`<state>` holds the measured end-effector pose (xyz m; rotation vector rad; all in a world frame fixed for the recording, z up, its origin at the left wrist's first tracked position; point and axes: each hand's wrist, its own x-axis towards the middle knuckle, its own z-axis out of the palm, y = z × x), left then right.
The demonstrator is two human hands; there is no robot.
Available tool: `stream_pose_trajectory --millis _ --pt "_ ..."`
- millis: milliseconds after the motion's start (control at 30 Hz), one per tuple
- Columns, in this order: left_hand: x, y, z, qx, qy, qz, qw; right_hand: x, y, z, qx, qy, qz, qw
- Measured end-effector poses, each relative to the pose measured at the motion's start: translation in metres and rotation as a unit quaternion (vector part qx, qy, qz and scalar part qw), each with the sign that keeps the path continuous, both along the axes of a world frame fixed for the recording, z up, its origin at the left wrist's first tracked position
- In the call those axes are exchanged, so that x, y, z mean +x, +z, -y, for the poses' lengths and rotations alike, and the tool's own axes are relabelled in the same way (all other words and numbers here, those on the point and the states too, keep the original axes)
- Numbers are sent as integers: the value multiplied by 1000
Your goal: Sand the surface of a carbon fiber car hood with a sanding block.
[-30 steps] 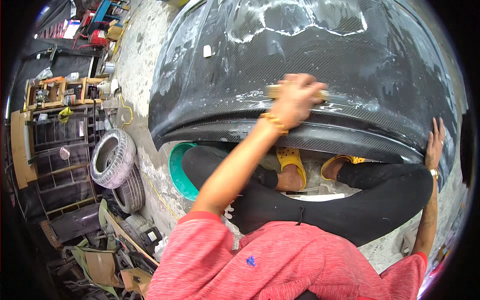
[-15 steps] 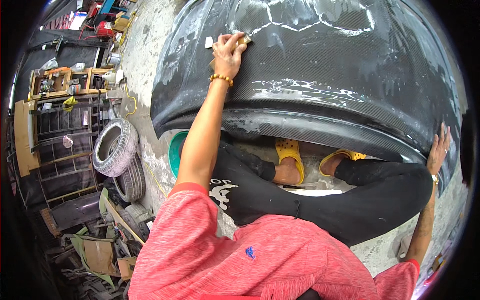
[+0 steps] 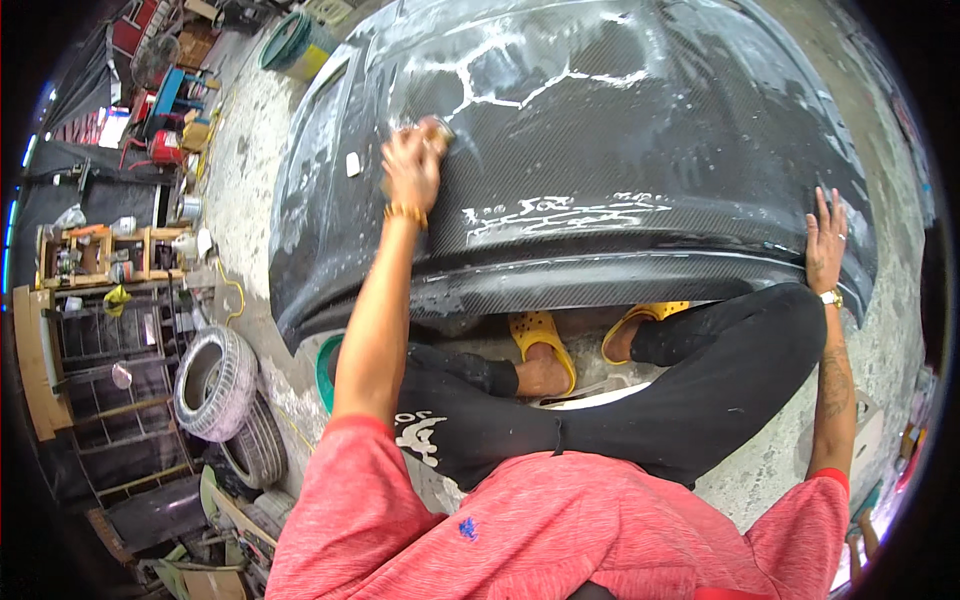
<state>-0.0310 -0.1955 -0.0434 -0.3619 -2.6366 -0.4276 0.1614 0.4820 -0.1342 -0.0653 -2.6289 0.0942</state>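
Observation:
A dark carbon-fibre-weave car hood [image 3: 700, 170] lies in front of me, wet and streaked with whitish film. My left hand [image 3: 412, 165] is closed over a tan piece of sandpaper [image 3: 441, 133], pressed to the left part of the hood; blur and the fingers hide most of it. Left of that hand, a small white block [image 3: 353, 164] rests on the hood. My right hand [image 3: 826, 240] lies flat on the hood's near right corner, fingers apart, holding nothing.
Beneath the near edge of the hood are my yellow clogs [image 3: 540, 345] and part of a green basin [image 3: 327, 372]. Two tyres [image 3: 215, 383] lean together at left, by a metal rack [image 3: 120, 370] and piled scrap. A bucket [image 3: 290, 45] stands beyond the hood's far left.
The view has shifted, showing more of the far left. My left hand has slid rightward over the hood, away from the white block. The right hand remains at the right corner.

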Motion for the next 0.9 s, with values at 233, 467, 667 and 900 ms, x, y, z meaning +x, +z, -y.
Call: stream_pose_trajectory --millis 233,467,667,900 --pt "62 -1 -46 3 -142 104 984 23 11 12 -2 -63 30 998" --pt "-79 20 -54 -1 -53 15 998 8 3 31 -34 -58 32 997" --pt "75 -18 -60 -29 -185 44 981 44 32 32 -10 -10 94 995" --pt "-4 23 -44 -47 -217 -35 974 60 42 46 -12 -7 119 993"
